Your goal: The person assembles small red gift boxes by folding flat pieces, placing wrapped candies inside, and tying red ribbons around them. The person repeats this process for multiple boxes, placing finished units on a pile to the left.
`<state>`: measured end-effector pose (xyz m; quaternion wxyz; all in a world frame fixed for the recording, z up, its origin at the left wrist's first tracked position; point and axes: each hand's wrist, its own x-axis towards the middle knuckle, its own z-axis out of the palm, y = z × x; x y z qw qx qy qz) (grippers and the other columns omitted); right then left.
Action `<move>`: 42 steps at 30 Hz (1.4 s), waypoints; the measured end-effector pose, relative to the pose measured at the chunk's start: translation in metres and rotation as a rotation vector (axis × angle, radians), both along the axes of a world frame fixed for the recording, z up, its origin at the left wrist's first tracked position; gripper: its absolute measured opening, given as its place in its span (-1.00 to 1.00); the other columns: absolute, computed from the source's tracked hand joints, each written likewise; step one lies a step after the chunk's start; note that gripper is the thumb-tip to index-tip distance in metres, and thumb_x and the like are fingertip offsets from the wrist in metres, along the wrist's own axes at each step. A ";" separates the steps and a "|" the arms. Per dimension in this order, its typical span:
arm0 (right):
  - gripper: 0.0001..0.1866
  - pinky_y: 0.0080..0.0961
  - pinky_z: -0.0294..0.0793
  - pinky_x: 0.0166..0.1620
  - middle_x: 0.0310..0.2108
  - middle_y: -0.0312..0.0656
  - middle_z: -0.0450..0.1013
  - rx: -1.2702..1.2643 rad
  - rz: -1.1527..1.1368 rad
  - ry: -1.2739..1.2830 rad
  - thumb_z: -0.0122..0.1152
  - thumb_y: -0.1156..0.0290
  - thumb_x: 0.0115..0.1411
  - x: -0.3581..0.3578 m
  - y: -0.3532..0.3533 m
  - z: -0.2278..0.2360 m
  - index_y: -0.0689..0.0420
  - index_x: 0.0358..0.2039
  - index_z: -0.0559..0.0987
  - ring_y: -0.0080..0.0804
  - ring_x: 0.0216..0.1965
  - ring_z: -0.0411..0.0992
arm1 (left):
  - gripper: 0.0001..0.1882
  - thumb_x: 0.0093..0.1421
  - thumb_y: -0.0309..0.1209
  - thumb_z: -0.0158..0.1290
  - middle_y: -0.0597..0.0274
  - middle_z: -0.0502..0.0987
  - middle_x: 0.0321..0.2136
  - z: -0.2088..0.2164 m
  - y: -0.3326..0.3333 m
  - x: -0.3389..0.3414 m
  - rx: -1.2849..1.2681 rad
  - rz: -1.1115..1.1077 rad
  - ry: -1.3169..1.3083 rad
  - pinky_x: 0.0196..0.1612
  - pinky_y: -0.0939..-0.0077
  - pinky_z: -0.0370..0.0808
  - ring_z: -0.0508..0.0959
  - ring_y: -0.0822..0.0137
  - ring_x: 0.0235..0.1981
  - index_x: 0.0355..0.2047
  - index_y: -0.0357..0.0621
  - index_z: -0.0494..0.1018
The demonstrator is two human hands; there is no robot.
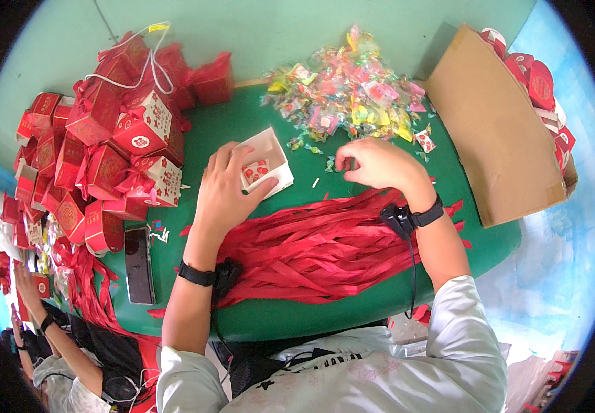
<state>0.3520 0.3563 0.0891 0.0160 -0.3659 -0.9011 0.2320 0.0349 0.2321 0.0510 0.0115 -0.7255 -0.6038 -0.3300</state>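
My left hand (225,182) is wrapped round a small open box (277,162), white on the inside. Its thumb is at the box's near edge and its fingers lie along the left side. A wrapped candy with red marks (256,170) lies inside the box. To the right, my right hand (380,164) hovers over the table with its fingers curled in toward the thumb. I cannot make out what, if anything, is between those fingers. Small twist-wrapped candies (330,164) lie just left of the fingertips. Behind them rises a pile of colourful wrapped candies (352,89).
Long red ribbons (311,248) lie across the green table (242,323) before me. Red gift boxes (105,138) are heaped at left, above a phone (139,265). A cardboard carton (497,124) holding more boxes stands at right. Another person's arm (70,351) shows lower left.
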 end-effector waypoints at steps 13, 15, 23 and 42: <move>-0.74 -0.06 0.64 0.07 -0.12 -0.01 0.67 0.072 0.034 0.077 0.35 0.52 0.21 -0.004 0.015 -0.025 0.11 -0.07 0.75 0.09 -0.02 0.65 | -0.23 0.22 -0.10 0.44 -0.20 0.47 0.30 0.003 -0.001 0.001 -0.090 -0.003 -0.003 0.39 -0.06 0.44 0.48 -0.25 0.32 0.32 -0.17 0.42; -0.80 -0.08 0.64 0.04 -0.16 -0.02 0.67 0.069 0.055 0.143 0.37 0.49 0.25 -0.006 0.016 -0.016 0.13 -0.11 0.74 0.06 -0.06 0.66 | -0.17 0.21 -0.10 0.45 -0.20 0.48 0.30 0.005 -0.001 0.004 -0.073 -0.037 -0.042 0.40 -0.07 0.43 0.47 -0.26 0.32 0.36 -0.18 0.37; -0.87 -0.33 0.62 0.00 -0.16 -0.17 0.60 0.168 0.012 0.545 0.42 0.50 0.35 -0.022 -0.013 0.021 0.17 -0.11 0.71 -0.22 -0.12 0.62 | -0.08 0.18 -0.08 0.48 -0.16 0.49 0.29 0.005 -0.003 0.005 -0.019 -0.101 -0.023 0.39 -0.08 0.42 0.47 -0.25 0.32 0.41 -0.18 0.31; -0.77 -0.07 0.62 0.07 -0.04 -0.05 0.58 0.275 0.134 0.311 0.45 0.39 0.31 -0.027 0.012 -0.059 0.12 -0.05 0.73 0.07 0.02 0.60 | -0.12 0.19 -0.06 0.48 -0.11 0.51 0.25 0.002 -0.001 0.002 -0.010 -0.095 -0.031 0.31 -0.08 0.49 0.50 -0.24 0.26 0.38 -0.16 0.34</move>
